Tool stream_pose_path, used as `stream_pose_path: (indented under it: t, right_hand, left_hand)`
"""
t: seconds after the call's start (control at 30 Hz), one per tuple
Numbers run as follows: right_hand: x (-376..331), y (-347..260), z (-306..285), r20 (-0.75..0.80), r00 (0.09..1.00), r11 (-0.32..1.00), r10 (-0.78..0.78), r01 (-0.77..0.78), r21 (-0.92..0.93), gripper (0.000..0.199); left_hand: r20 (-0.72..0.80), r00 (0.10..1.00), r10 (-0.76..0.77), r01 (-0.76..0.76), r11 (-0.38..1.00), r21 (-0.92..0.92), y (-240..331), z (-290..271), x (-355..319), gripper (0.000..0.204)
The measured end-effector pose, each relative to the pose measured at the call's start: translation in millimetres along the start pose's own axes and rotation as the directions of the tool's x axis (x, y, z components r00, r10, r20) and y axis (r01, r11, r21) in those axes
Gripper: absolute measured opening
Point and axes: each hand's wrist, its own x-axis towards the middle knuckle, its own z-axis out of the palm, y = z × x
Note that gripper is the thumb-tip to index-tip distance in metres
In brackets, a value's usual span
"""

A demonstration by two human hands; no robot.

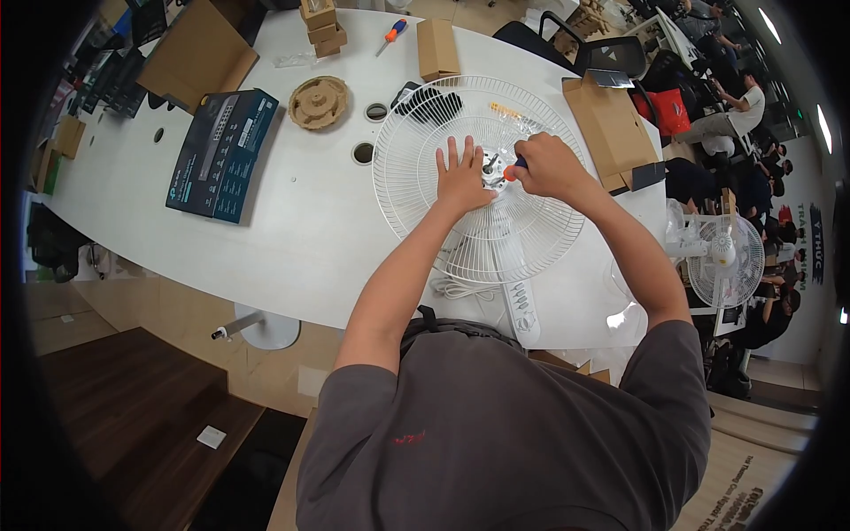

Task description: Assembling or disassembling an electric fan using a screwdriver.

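A round white wire fan grille (403,190) lies on the fan, whose white stand (521,314) with a row of buttons points toward me. My left hand (462,181) rests on the grille just left of its centre, fingers spread, palm down. My right hand (551,166) is closed round the handle of a screwdriver (510,173) with an orange and blue grip. The screwdriver's tip is at the metal motor hub (492,165) in the middle; its exact contact is too small to tell.
On the white table (292,257) are a dark device box (221,155), a round brown cardboard insert (318,102), another screwdriver (391,37), a small carton (437,49) and an open carton (611,128). Cable holes (363,153) pierce the tabletop. Another fan (726,257) stands at right, near several people.
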Motion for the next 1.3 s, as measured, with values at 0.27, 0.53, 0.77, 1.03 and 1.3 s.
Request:
stream_pose_path:
  t: [0.27, 0.53, 0.77, 1.03, 1.3]
  right_hand:
    - [6.6, -0.9, 0.9, -0.029, 0.931, 0.93, 0.365, -0.363, 0.049, 0.039]
    - [-17.8, 5.8, -12.0, -0.072, 0.991, 0.991, 0.114, -0.109, 0.079, 0.048]
    - [-20.5, 13.3, -13.8, 0.07, 0.987, 0.989, -0.145, 0.145, 0.015, 0.033]
    - [-11.9, 3.8, -5.5, 0.099, 0.994, 0.992, -0.043, 0.054, -0.112, 0.026]
    - [2.5, -15.4, -5.1, 0.074, 0.962, 0.963, 0.262, -0.257, -0.077, 0.037]
  left_hand:
    - [0.001, 1.0, -0.001, 0.001, 1.0, 0.023, -1.7, 0.9, 0.7, 0.106]
    - [-0.002, 1.0, -0.003, 0.003, 1.0, 0.012, -3.9, 1.9, -1.2, 0.106]
    - [0.01, 1.0, -0.01, 0.009, 1.0, 0.02, 0.0, 0.0, 0.0, 0.106]
    - [0.034, 0.999, -0.016, 0.014, 0.999, 0.036, 0.6, -3.1, -0.6, 0.106]
    - [0.01, 1.0, -0.008, 0.008, 1.0, 0.023, 2.8, -1.7, 1.8, 0.104]
